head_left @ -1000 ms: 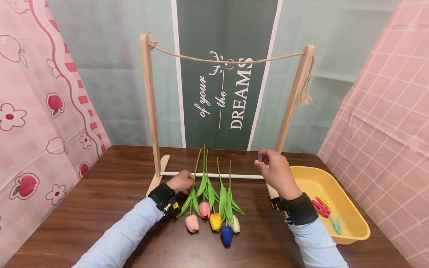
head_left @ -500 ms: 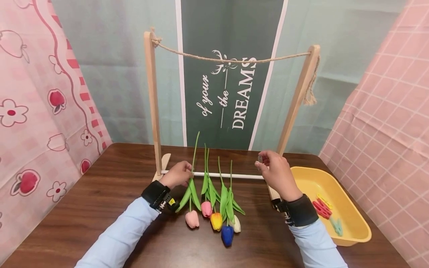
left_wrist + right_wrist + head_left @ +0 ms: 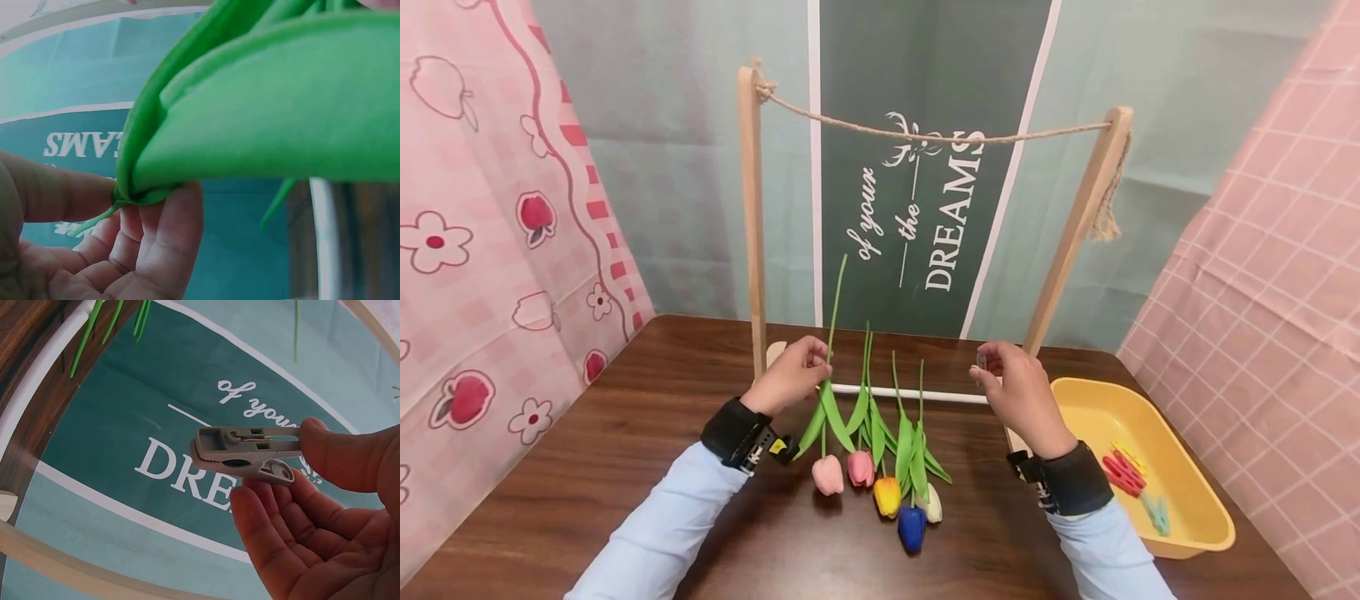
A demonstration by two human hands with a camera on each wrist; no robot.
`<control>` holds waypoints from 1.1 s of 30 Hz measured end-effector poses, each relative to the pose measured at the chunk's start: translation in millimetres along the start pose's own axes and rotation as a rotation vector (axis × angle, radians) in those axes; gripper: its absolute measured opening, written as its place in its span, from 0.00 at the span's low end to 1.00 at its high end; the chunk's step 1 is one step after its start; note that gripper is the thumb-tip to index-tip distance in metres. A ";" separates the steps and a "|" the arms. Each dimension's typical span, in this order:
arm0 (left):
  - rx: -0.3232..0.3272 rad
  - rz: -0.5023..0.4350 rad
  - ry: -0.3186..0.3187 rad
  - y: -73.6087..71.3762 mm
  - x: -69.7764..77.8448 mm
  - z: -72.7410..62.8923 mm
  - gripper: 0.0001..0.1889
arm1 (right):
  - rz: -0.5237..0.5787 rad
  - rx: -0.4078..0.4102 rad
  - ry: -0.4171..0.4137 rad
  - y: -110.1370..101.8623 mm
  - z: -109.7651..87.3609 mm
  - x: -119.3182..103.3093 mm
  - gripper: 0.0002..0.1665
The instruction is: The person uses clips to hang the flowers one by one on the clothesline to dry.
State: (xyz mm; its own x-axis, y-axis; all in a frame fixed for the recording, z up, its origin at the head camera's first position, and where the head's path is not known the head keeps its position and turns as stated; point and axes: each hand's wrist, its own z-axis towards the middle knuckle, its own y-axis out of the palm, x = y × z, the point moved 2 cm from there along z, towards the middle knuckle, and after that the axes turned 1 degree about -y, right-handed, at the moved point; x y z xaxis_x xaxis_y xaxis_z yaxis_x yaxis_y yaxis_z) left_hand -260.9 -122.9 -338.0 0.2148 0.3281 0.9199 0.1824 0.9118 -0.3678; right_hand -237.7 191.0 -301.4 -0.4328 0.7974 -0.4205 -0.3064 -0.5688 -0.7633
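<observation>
My left hand (image 3: 792, 372) pinches the stem of a light pink tulip (image 3: 828, 475) just above its leaves, and the bloom hangs head down. Close up in the left wrist view, green leaves (image 3: 269, 106) fill much of the picture beside the thumb and fingers. A grey clothespin (image 3: 244, 450) sits between the thumb and fingers of my right hand (image 3: 1018, 392), its jaws closed. Beside the left hand lie several more tulips: a pink tulip (image 3: 861, 468), a yellow tulip (image 3: 887, 497), a blue tulip (image 3: 912, 529) and a white tulip (image 3: 933, 504).
A wooden frame (image 3: 751, 225) stands at the back with a rope (image 3: 925, 136) strung across its top and a white bar (image 3: 940, 395) low down. On the right is a yellow basin (image 3: 1206, 500) holding a red clothespin (image 3: 1123, 475), a yellow one and a green clothespin (image 3: 1156, 514).
My left hand has moved up and slightly left, raising the light pink tulip so its stem stands higher. The right hand stays nearly in place with the clothespin. The view has shifted slightly.
</observation>
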 end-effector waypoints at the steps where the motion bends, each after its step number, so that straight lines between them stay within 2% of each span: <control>1: 0.004 -0.001 0.011 -1.1 2.8 -1.2 0.08 | -0.001 0.003 -0.002 0.1 -0.2 -0.8 0.15; 9: 0.038 0.027 0.110 -10.9 27.8 -8.7 0.09 | 0.006 0.035 -0.006 -1.9 -0.9 -9.1 0.15; 14: 0.055 0.034 0.163 -16.5 37.9 -11.6 0.09 | 0.015 0.076 -0.042 -6.3 1.8 -17.2 0.15; 22: 0.100 0.015 0.238 -22.6 53.9 -16.4 0.09 | 0.031 0.181 -0.166 -18.8 17.1 -38.0 0.16; 28: 0.109 0.004 0.305 -26.1 64.4 -13.5 0.09 | 0.074 0.247 -0.256 -36.1 34.8 -59.8 0.16; 33: 0.129 0.009 0.336 -31.4 70.7 -10.0 0.09 | 0.110 0.274 -0.320 -49.6 52.9 -76.7 0.15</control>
State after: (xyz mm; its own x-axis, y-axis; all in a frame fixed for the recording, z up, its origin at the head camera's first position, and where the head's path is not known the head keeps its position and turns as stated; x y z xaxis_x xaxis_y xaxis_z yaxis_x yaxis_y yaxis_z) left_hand -241.9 -130.9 -262.8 0.5229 0.2566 0.8129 0.0614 0.9398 -0.3361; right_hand -234.1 147.4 -205.3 -0.7033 0.6510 -0.2857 -0.4391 -0.7139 -0.5455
